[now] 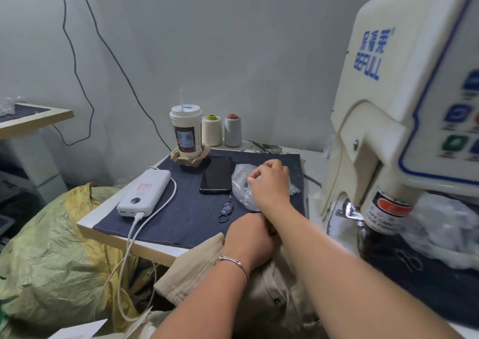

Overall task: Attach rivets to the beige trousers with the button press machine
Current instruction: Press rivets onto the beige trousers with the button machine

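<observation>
Trousers (261,294) bunch under our left hand (250,237), fingers hidden; right hand (269,183) fingers curl into the plastic bag (242,183).

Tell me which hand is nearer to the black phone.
The right hand. It reaches into the plastic bag just right of the phone. The left hand is lower, gripping the trousers at the table edge.

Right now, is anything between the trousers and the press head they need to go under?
Partly. The right forearm crosses above the beige trousers toward the plastic bag. Otherwise nothing visible blocks the way to the button press machine.
</observation>
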Tool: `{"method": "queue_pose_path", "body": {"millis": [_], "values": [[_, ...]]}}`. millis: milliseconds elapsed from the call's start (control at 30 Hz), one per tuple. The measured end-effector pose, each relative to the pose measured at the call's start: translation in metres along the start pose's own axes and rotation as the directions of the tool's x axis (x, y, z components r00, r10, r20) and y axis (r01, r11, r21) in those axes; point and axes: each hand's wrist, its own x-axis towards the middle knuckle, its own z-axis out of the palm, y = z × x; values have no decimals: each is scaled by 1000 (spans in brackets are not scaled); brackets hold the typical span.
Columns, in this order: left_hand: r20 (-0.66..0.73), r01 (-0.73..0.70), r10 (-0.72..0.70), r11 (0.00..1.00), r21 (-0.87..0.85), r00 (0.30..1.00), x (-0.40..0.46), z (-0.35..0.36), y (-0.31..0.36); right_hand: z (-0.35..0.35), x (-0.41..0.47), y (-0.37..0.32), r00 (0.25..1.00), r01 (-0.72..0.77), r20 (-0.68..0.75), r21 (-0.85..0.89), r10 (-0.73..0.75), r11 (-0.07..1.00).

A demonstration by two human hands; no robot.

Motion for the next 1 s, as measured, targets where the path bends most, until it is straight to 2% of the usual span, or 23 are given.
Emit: {"method": "queue_pose_path", "body": {"millis": [67,167,300,433,533,600,700,867,1000], "values": [[16,9,-10,998,66,1000,-1,-2,2,-15,-26,-5,998,38,-44,97,-34,995],[33,-18,13,988,152,999,-2,-3,5,-43,-78,-7,982,157,-118,111,-144,981],[-8,-32,33,997,74,999,-3,0,3,-78,-162,2,953,297,-92,105,-288,949],[-62,-43,44,999,19,997,3,6,-1,-107,-229,41,905,393,-150,-63,-398,917],[-85,-37,40,999,40,996,3,8,-5,-141,-237,94,916,316,-218,-121,-336,941],[-95,-33,38,998,55,995,3,9,-5,-166,-223,130,942,183,-247,-187,-226,965],[-90,-28,33,998,64,995,4,8,-5,-192,-189,175,970,41,-219,-291,-108,956],[-92,-23,29,997,67,995,5,10,-6,-194,-158,218,995,49,-52,-447,-80,893],[-104,-10,17,998,68,994,6,12,-7,-192,-159,222,997,60,-12,-419,-72,906]]}}
